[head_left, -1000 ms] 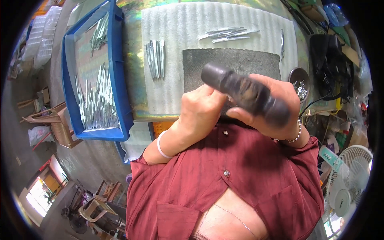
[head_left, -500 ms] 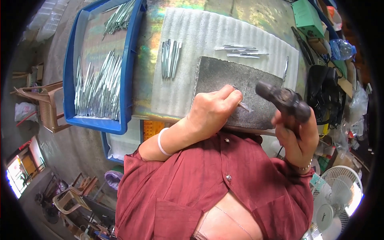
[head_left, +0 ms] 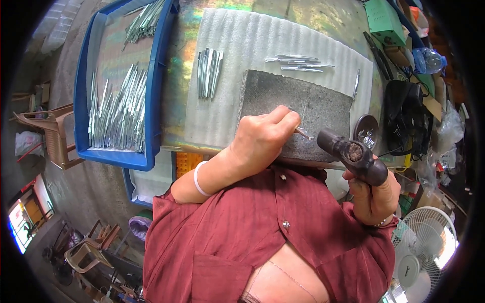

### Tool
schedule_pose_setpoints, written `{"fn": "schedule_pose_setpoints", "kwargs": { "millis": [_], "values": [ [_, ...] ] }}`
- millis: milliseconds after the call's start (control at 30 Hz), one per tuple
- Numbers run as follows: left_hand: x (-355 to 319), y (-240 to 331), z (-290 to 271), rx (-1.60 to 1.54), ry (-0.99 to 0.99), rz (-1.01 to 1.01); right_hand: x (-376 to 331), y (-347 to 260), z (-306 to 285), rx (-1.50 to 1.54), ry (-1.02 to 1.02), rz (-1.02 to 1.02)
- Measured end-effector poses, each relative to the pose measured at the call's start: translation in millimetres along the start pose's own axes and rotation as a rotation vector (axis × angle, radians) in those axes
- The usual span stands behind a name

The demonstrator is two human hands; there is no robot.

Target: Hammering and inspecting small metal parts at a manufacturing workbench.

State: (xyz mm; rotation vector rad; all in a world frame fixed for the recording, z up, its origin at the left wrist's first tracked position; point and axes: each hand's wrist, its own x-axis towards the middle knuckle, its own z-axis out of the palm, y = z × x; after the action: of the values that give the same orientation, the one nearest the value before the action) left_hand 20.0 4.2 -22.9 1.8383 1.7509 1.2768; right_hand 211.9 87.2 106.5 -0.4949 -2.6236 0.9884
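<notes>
**Metal piece pinned on stone block, hammer gripped alongside**

The left hand (head_left: 262, 139) rests on the near edge of a dark grey stone block (head_left: 303, 103), its fingers pinched closed around a small metal piece (head_left: 304, 133) that pokes out from the fingertips and lies against the block's surface. A white bangle (head_left: 198, 179) circles that wrist. Just to the right of the pinched piece, the right hand (head_left: 373, 197) is wrapped tight around the handle of a dark hammer (head_left: 351, 155); the hammer's head sits close to the metal piece, over the block's near right corner, and whether it touches the stone cannot be told.

The block lies on a sheet of white ribbed foam (head_left: 252, 45) spread over the tabletop (head_left: 177, 70). Beyond the left hand, a tight bundle of silvery metal strips (head_left: 208, 73) lies on the foam, and farther out, beyond the block, a looser group of strips (head_left: 298, 63) is spread sideways. One single strip (head_left: 356, 83) lies just off the block's far right edge. Well to the left of the left hand, a blue tray (head_left: 154, 101) holds many more such strips. Just beyond the right hand sits a small round dish (head_left: 366, 132) with shiny bits in it, and below that hand a white fan (head_left: 422, 247) stands. The person wears a dark red shirt (head_left: 262, 227).
</notes>
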Motion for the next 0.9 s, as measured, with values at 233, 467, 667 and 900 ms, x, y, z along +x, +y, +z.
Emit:
{"fn": "schedule_pose_setpoints", "kwargs": {
  "millis": [233, 467, 667, 900],
  "values": [
    [0, -1, 3, 0.0, 0.0, -0.013, -5, -12, -3, -0.202, 0.055, 0.106],
    [6, 0, -1, -0.001, -0.009, 0.037, 7, -18, -8, -0.245, -0.093, 0.099],
    [3, -2, -1, 0.0, -0.023, 0.038, -26, -20, -14, 0.176, 0.359, -0.02],
    [-2, 5, 0, 0.085, -0.048, 0.027, 0, -18, -12, -0.137, -0.007, 0.089]
  ]
}}
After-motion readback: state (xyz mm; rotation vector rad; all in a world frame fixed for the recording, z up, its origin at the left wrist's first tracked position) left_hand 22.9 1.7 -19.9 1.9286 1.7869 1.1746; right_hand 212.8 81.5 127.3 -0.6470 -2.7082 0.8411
